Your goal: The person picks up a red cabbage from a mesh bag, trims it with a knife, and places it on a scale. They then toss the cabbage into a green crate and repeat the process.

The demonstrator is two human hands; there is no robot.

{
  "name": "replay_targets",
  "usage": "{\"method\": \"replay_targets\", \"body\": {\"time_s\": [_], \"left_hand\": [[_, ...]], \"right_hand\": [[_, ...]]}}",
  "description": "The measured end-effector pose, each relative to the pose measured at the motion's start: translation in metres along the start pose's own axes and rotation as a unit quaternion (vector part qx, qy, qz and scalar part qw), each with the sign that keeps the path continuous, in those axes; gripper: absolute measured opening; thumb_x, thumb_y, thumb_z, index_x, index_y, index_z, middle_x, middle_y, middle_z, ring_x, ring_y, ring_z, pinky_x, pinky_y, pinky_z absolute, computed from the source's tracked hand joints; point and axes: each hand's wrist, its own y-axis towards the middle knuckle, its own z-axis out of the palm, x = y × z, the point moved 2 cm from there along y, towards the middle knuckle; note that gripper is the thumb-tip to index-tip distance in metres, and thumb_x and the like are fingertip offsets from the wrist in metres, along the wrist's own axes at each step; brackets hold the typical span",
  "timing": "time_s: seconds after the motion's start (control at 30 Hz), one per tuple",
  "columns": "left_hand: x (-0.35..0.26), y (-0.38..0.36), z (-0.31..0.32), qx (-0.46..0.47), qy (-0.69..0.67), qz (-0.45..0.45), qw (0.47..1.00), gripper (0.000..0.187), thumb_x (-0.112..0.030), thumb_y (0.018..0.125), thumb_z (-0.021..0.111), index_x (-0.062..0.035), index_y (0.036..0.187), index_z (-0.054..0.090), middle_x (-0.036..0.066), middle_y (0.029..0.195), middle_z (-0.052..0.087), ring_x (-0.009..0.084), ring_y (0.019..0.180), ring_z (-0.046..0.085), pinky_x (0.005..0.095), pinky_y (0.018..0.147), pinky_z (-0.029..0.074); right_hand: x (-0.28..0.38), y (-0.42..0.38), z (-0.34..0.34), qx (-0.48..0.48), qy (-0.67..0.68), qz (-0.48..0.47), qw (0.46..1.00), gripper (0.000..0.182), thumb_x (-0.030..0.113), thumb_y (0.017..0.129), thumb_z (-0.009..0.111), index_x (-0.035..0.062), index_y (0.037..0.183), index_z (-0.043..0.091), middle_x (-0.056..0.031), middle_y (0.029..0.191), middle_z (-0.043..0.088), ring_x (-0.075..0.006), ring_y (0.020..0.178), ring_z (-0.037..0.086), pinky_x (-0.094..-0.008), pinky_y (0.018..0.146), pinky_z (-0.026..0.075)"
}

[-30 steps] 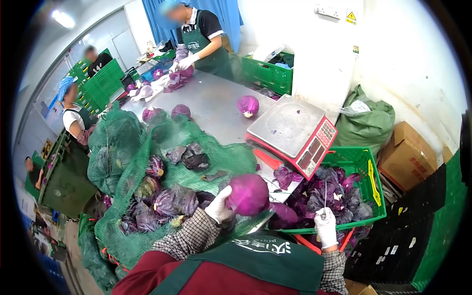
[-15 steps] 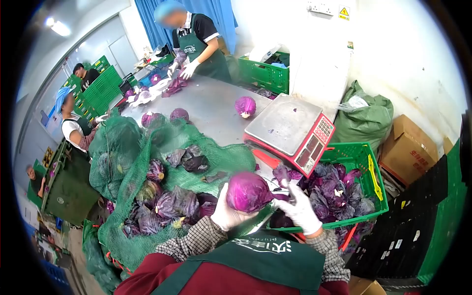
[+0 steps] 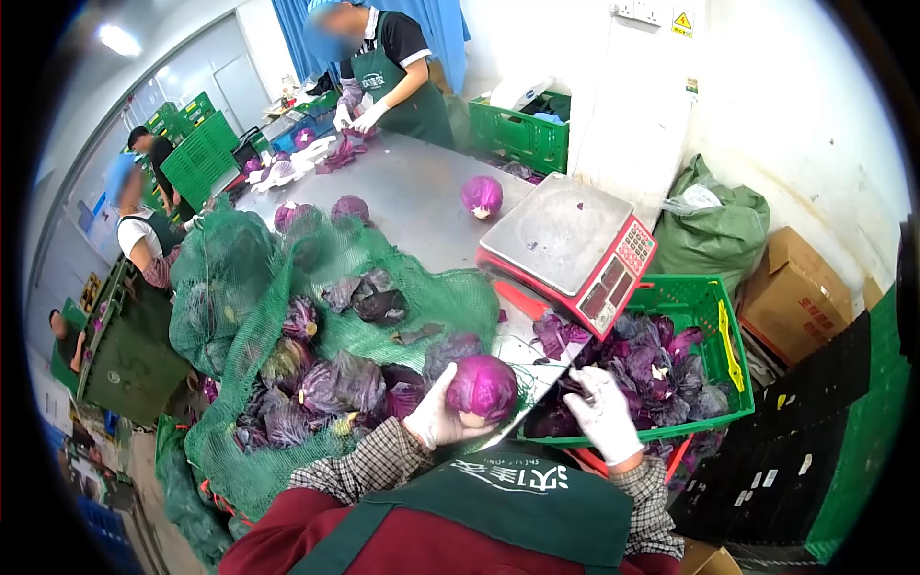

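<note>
Clearly the left hand [image 3: 436, 419] cups the dense, firm red cabbage [image 3: 482, 386] underneath, while the right hand [image 3: 604, 414] pinches a knife [image 3: 567, 369]

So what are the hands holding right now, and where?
Left hand cups the red cabbage from its left underside. Right hand seems to grip a thin knife; unclear.
</note>
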Motion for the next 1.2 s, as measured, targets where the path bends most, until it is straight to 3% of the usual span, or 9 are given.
{"method": "replay_targets", "body": {"time_s": [0.13, 0.2, 0.27, 0.33, 0.4, 0.47, 0.87, 1.07, 1.2], "left_hand": [[-0.001, -0.002, -0.004, -0.002, 0.138, -0.013, 0.99, 0.076, -0.059, 0.085, 0.059, -0.0156, 0.142, 0.035, 0.014, 0.137, 0.048, 0.0355, 0.124, 0.049, 0.0543, 0.101, 0.041], [-0.003, -0.003, -0.004, -0.087, 0.287, 0.003, 0.954, 0.069, -0.056, 0.089, 0.056, -0.0155, 0.142, 0.036, 0.013, 0.135, 0.05, 0.0328, 0.121, 0.052, 0.0529, 0.098, 0.044], [0.003, -0.008, 0.023, -0.024, 0.497, 0.196, 0.845, 0.09, -0.05, 0.082, 0.07, 0.0005, 0.143, 0.028, 0.018, 0.138, 0.044, 0.032, 0.128, 0.044, 0.0446, 0.107, 0.036], [0.001, -0.002, 0.011, -0.159, 0.715, 0.38, 0.565, 0.115, -0.047, 0.063, 0.084, 0.0106, 0.141, 0.022, 0.029, 0.143, 0.031, 0.0401, 0.136, 0.029, 0.0451, 0.113, 0.026], [-0.001, 0.011, 0.021, -0.16, 0.776, 0.445, 0.417, 0.12, -0.046, 0.059, 0.085, 0.0107, 0.142, 0.02, 0.033, 0.142, 0.028, 0.0439, 0.135, 0.028, 0.0462, 0.114, 0.025], [-0.003, 0.022, 0.036, -0.149, 0.747, 0.421, 0.492, 0.117, -0.046, 0.059, 0.085, 0.0096, 0.141, 0.023, 0.031, 0.141, 0.032, 0.0429, 0.133, 0.031, 0.0449, 0.112, 0.028], [0.002, 0.038, 0.054, -0.187, 0.806, 0.404, 0.391, 0.108, -0.052, 0.063, 0.079, 0.0074, 0.139, 0.031, 0.028, 0.136, 0.04, 0.04, 0.127, 0.04, 0.0433, 0.107, 0.035], [0.003, 0.042, 0.063, -0.196, 0.817, 0.394, 0.373, 0.108, -0.051, 0.063, 0.078, 0.008, 0.139, 0.03, 0.028, 0.135, 0.04, 0.0416, 0.125, 0.041, 0.0443, 0.105, 0.037], [0.002, 0.049, 0.063, -0.204, 0.815, 0.401, 0.365, 0.106, -0.051, 0.063, 0.077, 0.0085, 0.138, 0.031, 0.028, 0.135, 0.04, 0.0425, 0.124, 0.041, 0.0463, 0.103, 0.039]], "right_hand": [[0.022, 0.0, 0.053, 0.151, 0.124, -0.012, 0.981, 0.051, 0.018, 0.083, 0.07, 0.0022, 0.129, 0.053, -0.0178, 0.127, 0.054, -0.0297, 0.12, 0.052, -0.0354, 0.102, 0.041], [0.013, -0.003, 0.07, 0.08, 0.091, -0.017, 0.993, 0.052, 0.019, 0.084, 0.069, 0.0007, 0.129, 0.052, -0.019, 0.125, 0.055, -0.0313, 0.12, 0.052, -0.0365, 0.103, 0.041], [0.001, 0.001, 0.07, 0.067, 0.024, -0.014, 0.997, 0.05, 0.021, 0.086, 0.068, -0.0016, 0.127, 0.052, -0.0206, 0.121, 0.058, -0.0331, 0.115, 0.055, -0.0369, 0.099, 0.043], [-0.014, 0.002, 0.071, 0.039, 0.046, 0.0, 0.998, 0.05, 0.022, 0.086, 0.067, -0.0025, 0.127, 0.052, -0.0214, 0.12, 0.058, -0.0333, 0.112, 0.057, -0.0374, 0.097, 0.045], [-0.022, 0.003, 0.074, 0.038, 0.0, -0.029, 0.999, 0.049, 0.022, 0.087, 0.066, -0.0033, 0.127, 0.051, -0.0235, 0.12, 0.057, -0.0345, 0.109, 0.058, -0.038, 0.096, 0.046], [-0.017, 0.005, 0.074, 0.024, -0.063, -0.085, 0.994, 0.048, 0.021, 0.088, 0.065, -0.003, 0.127, 0.052, -0.0245, 0.12, 0.057, -0.0355, 0.109, 0.058, -0.0384, 0.095, 0.046], [-0.002, 0.003, 0.062, 0.078, -0.06, 0.005, 0.995, 0.048, 0.02, 0.099, 0.045, -0.0102, 0.136, 0.038, -0.0306, 0.133, 0.046, -0.04, 0.124, 0.047, -0.0405, 0.104, 0.04], [0.001, 0.013, 0.062, 0.088, -0.202, -0.076, 0.973, 0.041, 0.018, 0.098, 0.043, -0.0046, 0.131, 0.047, -0.0301, 0.131, 0.048, -0.0388, 0.121, 0.05, -0.0401, 0.099, 0.045], [0.002, 0.031, 0.06, 0.115, -0.185, 0.034, 0.975, 0.03, 0.017, 0.096, 0.043, 0.0038, 0.118, 0.059, -0.0288, 0.123, 0.055, -0.0382, 0.107, 0.059, -0.0428, 0.091, 0.05]]}}
